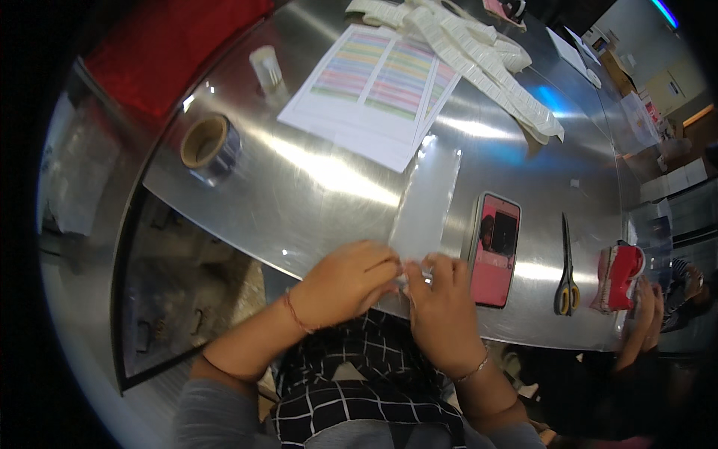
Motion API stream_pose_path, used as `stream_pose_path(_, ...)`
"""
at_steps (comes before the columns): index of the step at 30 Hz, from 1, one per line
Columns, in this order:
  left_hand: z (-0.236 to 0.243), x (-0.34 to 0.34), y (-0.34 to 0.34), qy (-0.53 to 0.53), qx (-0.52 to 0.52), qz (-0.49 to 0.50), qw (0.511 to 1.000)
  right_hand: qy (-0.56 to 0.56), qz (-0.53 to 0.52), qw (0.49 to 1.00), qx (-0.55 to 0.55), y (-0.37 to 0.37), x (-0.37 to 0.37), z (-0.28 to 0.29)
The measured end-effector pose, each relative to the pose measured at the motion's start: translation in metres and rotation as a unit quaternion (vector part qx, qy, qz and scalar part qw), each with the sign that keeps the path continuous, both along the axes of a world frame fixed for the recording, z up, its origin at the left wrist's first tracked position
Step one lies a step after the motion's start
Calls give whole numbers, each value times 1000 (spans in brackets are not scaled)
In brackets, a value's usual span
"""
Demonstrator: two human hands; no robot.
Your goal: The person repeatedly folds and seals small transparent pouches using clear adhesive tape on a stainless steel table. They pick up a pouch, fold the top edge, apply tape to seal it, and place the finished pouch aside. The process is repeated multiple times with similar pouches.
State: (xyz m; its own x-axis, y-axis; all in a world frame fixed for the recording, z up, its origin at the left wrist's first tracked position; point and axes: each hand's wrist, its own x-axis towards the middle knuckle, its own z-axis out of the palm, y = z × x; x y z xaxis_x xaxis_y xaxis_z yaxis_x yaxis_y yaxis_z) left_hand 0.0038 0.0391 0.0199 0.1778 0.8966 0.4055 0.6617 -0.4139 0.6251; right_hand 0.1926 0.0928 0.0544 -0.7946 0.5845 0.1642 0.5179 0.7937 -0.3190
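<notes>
Both hands, left hand (348, 280) and right hand (441, 310), pinch the near end of a clear plastic sleeve (425, 206) lying flat on the steel table (314, 187), with a pink phone (496, 249) just right, scissors (566, 269) beyond, and a tape roll (209, 147) far left.

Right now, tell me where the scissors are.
In the head view, the scissors lie on the metal table at the right, between the pink phone and the red packet.
</notes>
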Motion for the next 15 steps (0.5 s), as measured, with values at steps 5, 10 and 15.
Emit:
stream_pose_path(5,1,-7,14,24,-3,-38,999,32,-38,999,-22,-12,2,-2)
stream_pose_path(10,3,-12,18,57,-1,-39,998,46,-38,994,96,-9,-4,-16)
stream_pose_path(15,1,-17,23,22,23,-45,998,41,-40,995,76,-4,-3,-19)
